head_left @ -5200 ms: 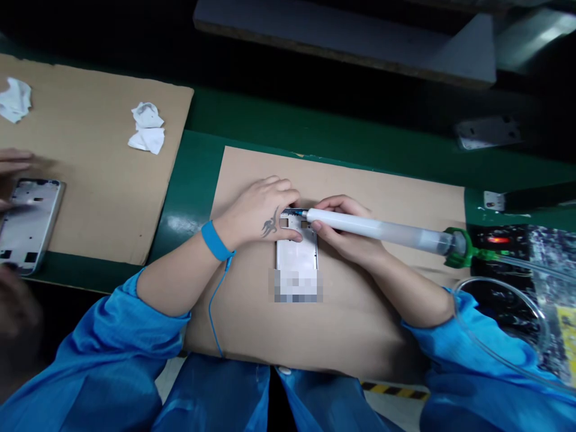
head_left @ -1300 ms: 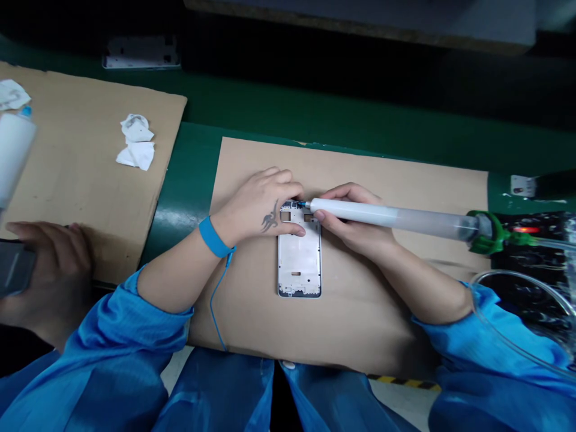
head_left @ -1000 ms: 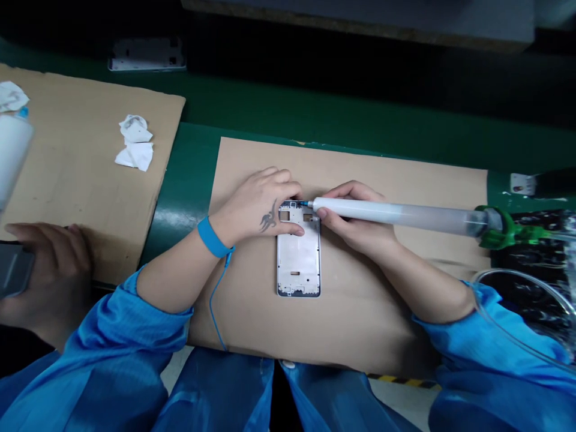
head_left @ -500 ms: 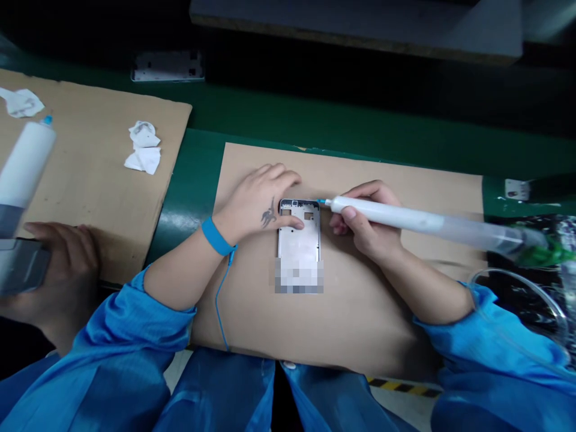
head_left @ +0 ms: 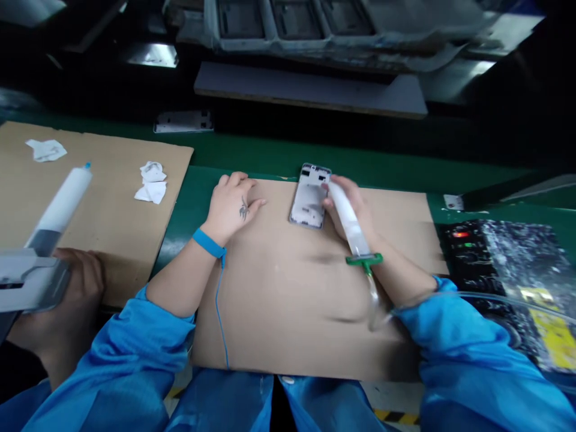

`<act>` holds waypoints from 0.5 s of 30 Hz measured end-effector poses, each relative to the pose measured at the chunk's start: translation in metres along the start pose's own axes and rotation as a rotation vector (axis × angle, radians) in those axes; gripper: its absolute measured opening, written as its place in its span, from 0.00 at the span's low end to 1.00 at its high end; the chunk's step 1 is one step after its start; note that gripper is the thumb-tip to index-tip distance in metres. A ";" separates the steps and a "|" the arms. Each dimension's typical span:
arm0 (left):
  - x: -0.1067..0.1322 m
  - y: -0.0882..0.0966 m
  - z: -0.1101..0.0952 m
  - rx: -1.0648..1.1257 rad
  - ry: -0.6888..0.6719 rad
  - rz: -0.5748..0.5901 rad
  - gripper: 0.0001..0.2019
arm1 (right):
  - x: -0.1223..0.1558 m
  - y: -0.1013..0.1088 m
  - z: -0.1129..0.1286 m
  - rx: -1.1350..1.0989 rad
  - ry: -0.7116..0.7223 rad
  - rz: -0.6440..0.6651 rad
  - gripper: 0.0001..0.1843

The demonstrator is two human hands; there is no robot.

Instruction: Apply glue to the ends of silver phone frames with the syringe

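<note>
A silver phone frame [head_left: 309, 195] lies tilted at the far edge of the cardboard mat [head_left: 288, 300], partly over the green belt. My right hand [head_left: 355, 207] is closed round a white glue syringe [head_left: 348, 219] with a green end cap and a clear hose, and its fingers touch the frame's right side. My left hand [head_left: 231, 201] rests flat on the mat's far left corner with fingers spread and holds nothing. A blue wrist strap with a cord is on my left wrist.
A co-worker's hand [head_left: 67, 294] at the left holds a dispensing gun with a white syringe [head_left: 60, 204] over a second cardboard sheet [head_left: 108, 198] bearing crumpled white wipes [head_left: 150, 182]. A control box with red and green lights [head_left: 477, 246] sits at the right. Another frame [head_left: 182, 121] lies on the far belt.
The syringe tip has left the frame's top edge. The frame has moved away from me to the mat's far edge with my right hand. My left hand let go and lies flat.
</note>
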State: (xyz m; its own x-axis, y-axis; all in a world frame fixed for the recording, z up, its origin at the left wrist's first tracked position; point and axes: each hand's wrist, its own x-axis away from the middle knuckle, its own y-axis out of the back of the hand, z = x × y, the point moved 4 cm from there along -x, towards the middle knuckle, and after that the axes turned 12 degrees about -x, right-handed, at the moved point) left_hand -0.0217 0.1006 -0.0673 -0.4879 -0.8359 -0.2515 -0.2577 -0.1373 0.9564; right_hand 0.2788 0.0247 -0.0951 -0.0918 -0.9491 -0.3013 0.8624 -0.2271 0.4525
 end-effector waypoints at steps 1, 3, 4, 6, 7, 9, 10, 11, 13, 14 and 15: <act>0.000 0.001 0.000 0.000 0.001 -0.003 0.31 | -0.006 0.007 -0.006 -0.011 0.014 -0.091 0.34; 0.000 0.001 0.000 -0.005 0.004 -0.010 0.30 | -0.011 0.016 -0.012 -0.060 0.083 -0.229 0.36; 0.000 0.001 0.000 -0.009 0.004 -0.012 0.30 | -0.011 0.016 -0.011 -0.081 0.122 -0.251 0.35; -0.001 0.000 0.001 -0.012 0.005 -0.012 0.28 | -0.004 0.004 -0.002 -0.098 0.190 -0.165 0.31; -0.002 -0.001 0.002 -0.012 0.009 -0.012 0.28 | 0.000 -0.005 0.005 -0.094 0.215 -0.058 0.28; -0.004 -0.002 0.003 -0.008 0.025 -0.021 0.26 | 0.011 -0.025 0.019 -0.070 0.253 0.199 0.23; -0.005 -0.003 0.004 -0.007 0.039 -0.028 0.26 | 0.016 -0.033 0.025 -0.057 0.260 0.311 0.22; -0.006 -0.005 0.004 -0.007 0.053 -0.035 0.26 | 0.019 -0.038 0.029 -0.048 0.255 0.384 0.20; -0.007 -0.007 0.002 -0.014 0.080 -0.046 0.27 | 0.022 -0.040 0.032 -0.046 0.218 0.408 0.18; -0.007 -0.008 0.001 -0.019 0.089 -0.048 0.28 | 0.022 -0.039 0.032 -0.050 0.197 0.383 0.17; -0.007 -0.008 -0.002 -0.024 0.092 -0.045 0.30 | 0.021 -0.038 0.031 -0.048 0.179 0.356 0.17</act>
State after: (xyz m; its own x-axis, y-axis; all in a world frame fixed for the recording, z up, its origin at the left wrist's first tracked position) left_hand -0.0147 0.1062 -0.0732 -0.3975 -0.8737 -0.2804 -0.2568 -0.1875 0.9481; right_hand 0.2288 0.0065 -0.0930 0.3017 -0.9124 -0.2764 0.8474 0.1238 0.5163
